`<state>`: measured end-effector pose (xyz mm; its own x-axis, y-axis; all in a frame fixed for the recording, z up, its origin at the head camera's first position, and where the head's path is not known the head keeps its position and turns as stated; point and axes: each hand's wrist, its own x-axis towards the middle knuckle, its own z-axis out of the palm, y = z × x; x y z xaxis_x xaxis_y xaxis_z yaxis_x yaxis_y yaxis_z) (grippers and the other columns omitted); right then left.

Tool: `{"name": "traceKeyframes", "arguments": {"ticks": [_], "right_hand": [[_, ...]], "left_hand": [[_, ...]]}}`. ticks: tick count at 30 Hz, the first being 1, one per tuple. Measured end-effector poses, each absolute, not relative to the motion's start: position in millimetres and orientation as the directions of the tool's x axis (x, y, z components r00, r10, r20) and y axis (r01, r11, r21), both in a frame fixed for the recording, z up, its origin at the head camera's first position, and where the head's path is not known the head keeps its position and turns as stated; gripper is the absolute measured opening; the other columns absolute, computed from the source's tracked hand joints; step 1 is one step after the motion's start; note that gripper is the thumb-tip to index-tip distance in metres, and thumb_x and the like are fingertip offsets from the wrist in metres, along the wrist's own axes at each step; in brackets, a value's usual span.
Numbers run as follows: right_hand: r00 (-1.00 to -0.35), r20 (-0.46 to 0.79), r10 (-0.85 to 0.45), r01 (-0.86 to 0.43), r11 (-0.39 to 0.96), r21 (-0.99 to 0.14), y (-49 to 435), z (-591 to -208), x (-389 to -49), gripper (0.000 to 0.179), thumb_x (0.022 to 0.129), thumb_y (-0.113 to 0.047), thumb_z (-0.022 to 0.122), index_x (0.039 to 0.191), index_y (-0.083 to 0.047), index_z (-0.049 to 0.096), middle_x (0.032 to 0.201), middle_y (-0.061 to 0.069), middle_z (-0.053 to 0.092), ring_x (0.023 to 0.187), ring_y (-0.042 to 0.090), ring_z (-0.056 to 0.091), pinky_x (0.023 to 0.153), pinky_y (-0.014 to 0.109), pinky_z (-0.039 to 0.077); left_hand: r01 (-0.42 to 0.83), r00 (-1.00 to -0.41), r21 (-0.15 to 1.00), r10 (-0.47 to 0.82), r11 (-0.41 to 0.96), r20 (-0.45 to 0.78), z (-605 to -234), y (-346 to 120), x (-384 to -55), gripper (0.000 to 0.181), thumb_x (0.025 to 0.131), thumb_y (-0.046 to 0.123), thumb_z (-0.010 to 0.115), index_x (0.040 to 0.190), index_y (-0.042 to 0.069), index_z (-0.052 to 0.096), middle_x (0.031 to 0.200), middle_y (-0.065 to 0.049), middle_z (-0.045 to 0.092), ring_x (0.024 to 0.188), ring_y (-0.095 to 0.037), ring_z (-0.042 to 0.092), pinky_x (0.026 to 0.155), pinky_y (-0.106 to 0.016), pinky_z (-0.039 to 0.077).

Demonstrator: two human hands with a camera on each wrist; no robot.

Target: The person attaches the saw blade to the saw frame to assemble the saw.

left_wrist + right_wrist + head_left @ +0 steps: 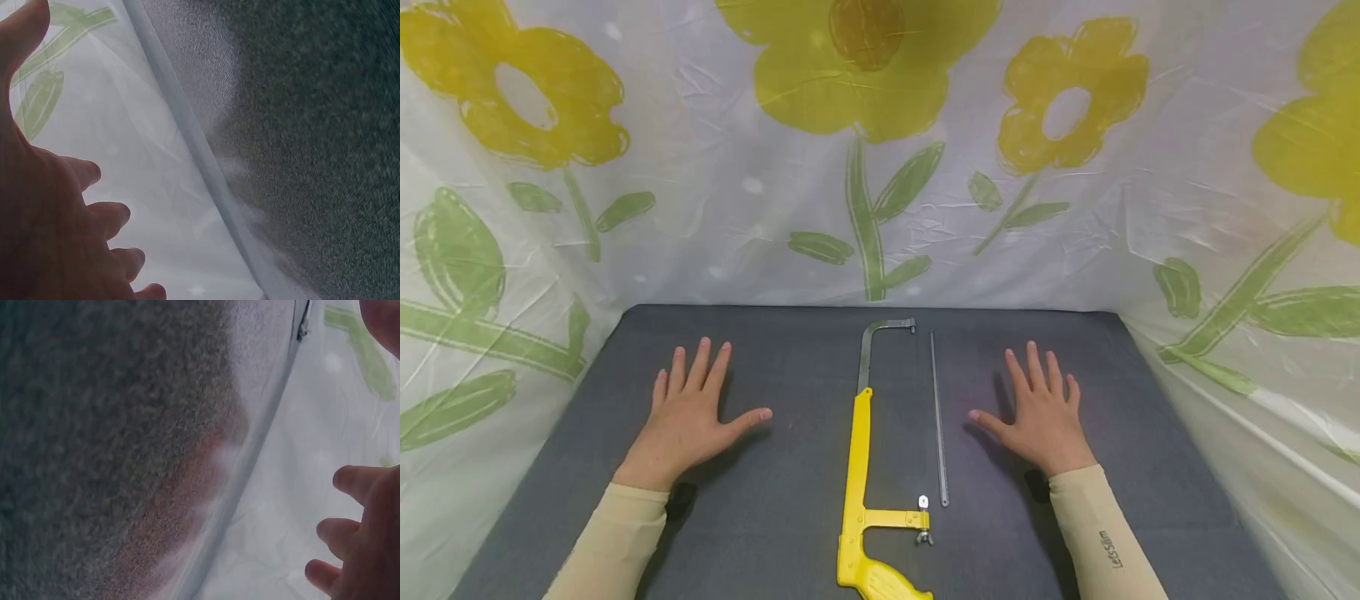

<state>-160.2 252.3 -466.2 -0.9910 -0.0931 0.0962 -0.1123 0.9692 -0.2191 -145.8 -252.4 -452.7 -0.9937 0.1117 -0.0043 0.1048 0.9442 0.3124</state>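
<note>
A hacksaw frame (854,467) with a yellow handle and a bent metal front end lies in the middle of the dark table. Just right of it lies a separate thin saw blade (938,417), apart from the frame. To the left my left hand (688,417) is spread, palm down, holding nothing. On the other side my right hand (1043,412) is likewise spread with nothing in it, nearer to the blade. A wing nut (924,538) shows at the frame's rear blade mount. The wrist views show my left fingers (109,219) and right fingers (340,534) extended.
A dark grey cloth covers the table (760,533). Behind it and along both sides hangs a pale curtain (715,208) printed with yellow flowers and green leaves. The handle's lower end runs out of the head view at the bottom.
</note>
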Motion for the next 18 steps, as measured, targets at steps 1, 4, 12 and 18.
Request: {"name": "traceKeyframes", "arguments": {"ticks": [1,4,12,18], "right_hand": [[-0.990,0.098,-0.097,-0.116,0.969,-0.220,252,-466,-160,0.119,0.088,-0.078,0.072,0.174,-0.012,0.023,0.181,0.025,0.011,0.165,0.053,0.009,0.125,0.079,0.011],[-0.988,0.102,-0.115,-0.136,0.966,-0.222,250,-468,-161,0.117,0.088,-0.077,0.072,0.174,-0.014,0.023,0.181,0.024,0.010,0.166,0.052,0.009,0.125,0.077,0.012],[-0.971,0.138,-0.193,-0.221,0.950,-0.221,230,-478,-160,0.110,0.091,-0.073,0.073,0.172,-0.013,0.030,0.181,0.021,0.014,0.165,0.050,0.017,0.125,0.074,0.021],[-0.959,0.135,-0.250,-0.277,0.926,-0.255,214,-479,-152,0.104,0.093,-0.071,0.072,0.171,-0.013,0.034,0.181,0.019,0.018,0.162,0.048,0.029,0.123,0.070,0.028]], "left_hand": [[0.107,-0.993,0.312,0.114,0.944,-0.004,-453,-252,-146,0.127,0.090,0.087,0.059,0.175,0.014,0.000,0.181,-0.025,-0.007,0.163,-0.061,-0.007,0.124,-0.081,0.004],[0.116,-0.993,0.313,0.121,0.943,0.003,-454,-253,-144,0.125,0.091,0.087,0.058,0.175,0.017,-0.003,0.181,-0.023,-0.010,0.163,-0.060,-0.009,0.124,-0.081,0.004],[0.157,-0.987,0.317,0.143,0.935,0.067,-465,-233,-135,0.121,0.094,0.082,0.059,0.175,0.010,0.006,0.181,-0.026,-0.003,0.165,-0.058,-0.001,0.123,-0.081,0.013],[0.206,-0.979,0.335,0.193,0.919,0.072,-472,-188,-134,0.118,0.094,0.083,0.059,0.175,0.011,0.011,0.181,-0.024,0.006,0.167,-0.053,0.007,0.128,-0.075,0.019]]}}
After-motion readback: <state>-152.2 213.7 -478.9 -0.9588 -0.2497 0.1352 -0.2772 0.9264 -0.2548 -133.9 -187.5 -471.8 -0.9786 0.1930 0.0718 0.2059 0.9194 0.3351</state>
